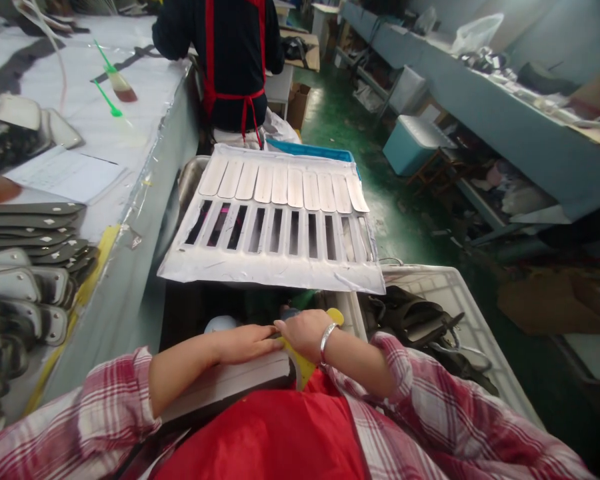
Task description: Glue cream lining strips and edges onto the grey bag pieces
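Note:
My left hand (pixel 247 344) lies with its fingers stretched out and together, over the edge of a white-topped block (pixel 240 379) in front of my lap. Its fingertips meet my right hand (pixel 307 335), whose fingers are curled in. A yellow piece (pixel 303 368) shows below my right hand; whether the fingers grip it or something else is hidden. Just beyond my hands a white slotted board (pixel 270 270) is propped up, with a row of pale rounded strips (pixel 280 183) along its far part.
On the left table (pixel 153 143) lie stacked dark straps (pixel 35 230), pale tabs, a paper and green-tipped bottles (pixel 120 85). A white crate (pixel 430 272) of dark pieces stands at right. A person in a red-strapped apron (pixel 235 67) stands ahead. A long bench (pixel 460 93) runs along the right.

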`<state>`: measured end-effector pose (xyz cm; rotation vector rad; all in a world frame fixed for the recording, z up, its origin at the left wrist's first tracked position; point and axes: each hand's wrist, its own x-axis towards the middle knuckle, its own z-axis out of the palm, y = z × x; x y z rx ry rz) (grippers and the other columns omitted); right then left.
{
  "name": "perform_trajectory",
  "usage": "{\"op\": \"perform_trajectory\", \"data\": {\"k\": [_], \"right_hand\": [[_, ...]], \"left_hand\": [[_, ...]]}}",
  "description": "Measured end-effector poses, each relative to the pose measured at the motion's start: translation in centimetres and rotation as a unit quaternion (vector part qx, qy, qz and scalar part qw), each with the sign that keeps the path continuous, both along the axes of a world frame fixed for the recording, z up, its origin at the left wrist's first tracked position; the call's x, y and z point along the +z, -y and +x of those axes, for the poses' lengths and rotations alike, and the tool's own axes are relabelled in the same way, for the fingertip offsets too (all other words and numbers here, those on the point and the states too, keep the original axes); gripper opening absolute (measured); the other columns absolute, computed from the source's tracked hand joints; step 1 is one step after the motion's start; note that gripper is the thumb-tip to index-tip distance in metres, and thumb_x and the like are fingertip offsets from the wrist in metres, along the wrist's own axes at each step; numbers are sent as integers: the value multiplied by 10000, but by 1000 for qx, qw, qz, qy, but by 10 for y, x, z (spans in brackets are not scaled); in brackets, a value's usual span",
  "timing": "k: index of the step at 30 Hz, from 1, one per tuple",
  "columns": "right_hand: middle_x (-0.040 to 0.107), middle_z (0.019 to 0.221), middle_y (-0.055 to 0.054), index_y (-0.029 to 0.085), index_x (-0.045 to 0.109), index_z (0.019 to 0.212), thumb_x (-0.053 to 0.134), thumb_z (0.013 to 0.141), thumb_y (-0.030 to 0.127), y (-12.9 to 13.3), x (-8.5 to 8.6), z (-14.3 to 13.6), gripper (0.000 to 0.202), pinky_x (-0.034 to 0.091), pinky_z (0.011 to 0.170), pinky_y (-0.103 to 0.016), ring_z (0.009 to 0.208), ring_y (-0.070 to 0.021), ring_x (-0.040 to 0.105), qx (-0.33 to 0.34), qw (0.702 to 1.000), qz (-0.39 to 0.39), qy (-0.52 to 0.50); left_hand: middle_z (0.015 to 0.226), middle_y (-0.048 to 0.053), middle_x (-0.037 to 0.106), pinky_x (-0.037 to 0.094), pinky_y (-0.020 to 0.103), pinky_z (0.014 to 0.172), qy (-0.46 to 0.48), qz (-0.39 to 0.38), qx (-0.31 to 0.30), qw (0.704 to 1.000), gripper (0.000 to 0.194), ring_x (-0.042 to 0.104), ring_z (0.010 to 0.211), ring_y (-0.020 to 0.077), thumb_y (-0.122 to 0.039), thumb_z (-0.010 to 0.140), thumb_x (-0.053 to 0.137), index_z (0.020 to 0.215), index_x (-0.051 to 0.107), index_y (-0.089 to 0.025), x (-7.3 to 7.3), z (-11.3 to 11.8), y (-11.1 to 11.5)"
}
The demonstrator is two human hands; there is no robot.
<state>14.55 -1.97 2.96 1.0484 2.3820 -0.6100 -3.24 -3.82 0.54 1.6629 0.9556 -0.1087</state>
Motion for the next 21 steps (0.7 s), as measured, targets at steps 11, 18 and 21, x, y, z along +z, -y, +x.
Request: {"op": "perform_trajectory", "data": {"k": [11, 18, 21], "right_hand": [[680, 829, -121, 198, 654, 940, 77, 929, 424, 46, 0, 28, 620, 458, 620, -310, 787, -243, 648, -134, 990, 51, -8], [677, 857, -110, 187, 642, 946, 118, 928, 462, 30, 13, 19, 592, 459, 665, -320, 810, -230, 639, -43, 986, 158, -36], [682, 842, -101, 177, 649, 881, 140, 921, 497, 11, 14, 3, 603, 458, 666, -318, 821, -224, 636, 32, 983, 176, -39]], "left_hand": [[1087, 56, 630, 451, 308, 795, -40, 59, 4, 997, 574, 594, 950, 243, -597, 751, 496, 1187, 498, -224, 21, 7, 19], [1363, 92, 427, 326, 336, 996, -41, 87, 0, 995, 893, 425, 1207, 274, -593, 632, 634, 1368, 306, -206, 32, -23, 30], [1371, 87, 419, 313, 333, 1010, -22, 78, 19, 996, 836, 420, 1213, 264, -576, 671, 611, 1360, 328, -196, 34, -28, 26]]}}
